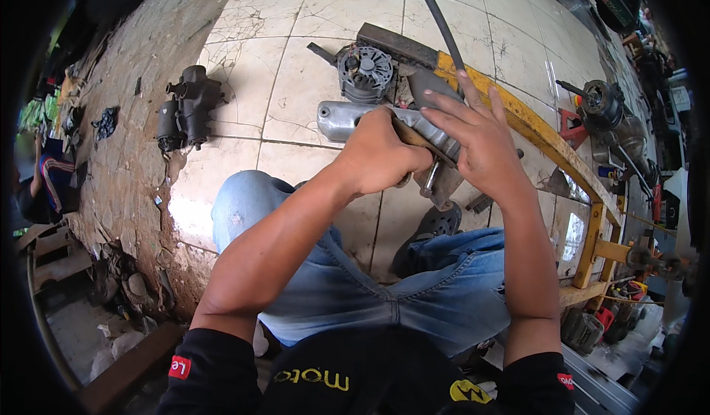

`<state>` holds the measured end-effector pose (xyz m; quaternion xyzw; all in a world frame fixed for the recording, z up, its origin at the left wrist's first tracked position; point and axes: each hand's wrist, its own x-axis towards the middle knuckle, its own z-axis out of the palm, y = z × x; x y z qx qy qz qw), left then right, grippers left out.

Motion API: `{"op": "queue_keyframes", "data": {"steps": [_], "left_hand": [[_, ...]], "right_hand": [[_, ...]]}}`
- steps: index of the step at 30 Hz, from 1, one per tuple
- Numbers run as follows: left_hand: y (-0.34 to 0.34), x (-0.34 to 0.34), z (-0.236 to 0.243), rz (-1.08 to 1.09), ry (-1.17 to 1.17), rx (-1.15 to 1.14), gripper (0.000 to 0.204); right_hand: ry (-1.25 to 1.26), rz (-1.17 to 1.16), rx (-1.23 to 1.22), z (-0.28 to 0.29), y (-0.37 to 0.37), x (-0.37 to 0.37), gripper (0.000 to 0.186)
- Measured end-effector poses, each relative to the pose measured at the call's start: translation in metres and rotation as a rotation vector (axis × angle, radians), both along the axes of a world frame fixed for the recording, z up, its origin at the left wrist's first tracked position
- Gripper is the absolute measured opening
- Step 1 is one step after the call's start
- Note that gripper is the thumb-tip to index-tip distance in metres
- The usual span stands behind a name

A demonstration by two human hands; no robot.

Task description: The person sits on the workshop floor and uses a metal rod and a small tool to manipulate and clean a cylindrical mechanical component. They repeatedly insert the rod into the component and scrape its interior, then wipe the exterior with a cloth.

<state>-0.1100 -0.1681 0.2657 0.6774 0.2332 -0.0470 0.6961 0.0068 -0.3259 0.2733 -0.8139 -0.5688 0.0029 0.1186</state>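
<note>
Gripping a dull grey cast-metal part (433, 130) over the lap, the left hand (377, 156) is closed into a fist around what appears to be a wooden tool handle (410, 135) pressed against the casting; the tool's working end is hidden. The right hand (481, 145) lies open, fingers (451, 112) spread flat across the top of the casting, steadying rather than clasping it. A short bright steel stud (431, 178) projects from the underside of the part. On the cracked, glossy cream floor tiles (296, 60) just beyond the hands lie a smooth silvery cylindrical housing (339, 119) and a finned, round alternator body (364, 71) with radial slots. A dark, greasy starter motor (187, 108) rests well apart to the left, at the edge of rough bare concrete (126, 104). A chipped yellow steel frame (547, 141) curves along the right, and a black hose (440, 19) runs up from the hands.
</note>
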Motion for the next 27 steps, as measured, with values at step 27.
{"op": "queue_keyframes", "data": {"steps": [27], "left_hand": [[0.007, -0.008, -0.004, 0.053, -0.035, 0.007, 0.038]], "right_hand": [[0.518, -0.111, 0.374, -0.008, -0.018, 0.006, 0.038]]}}
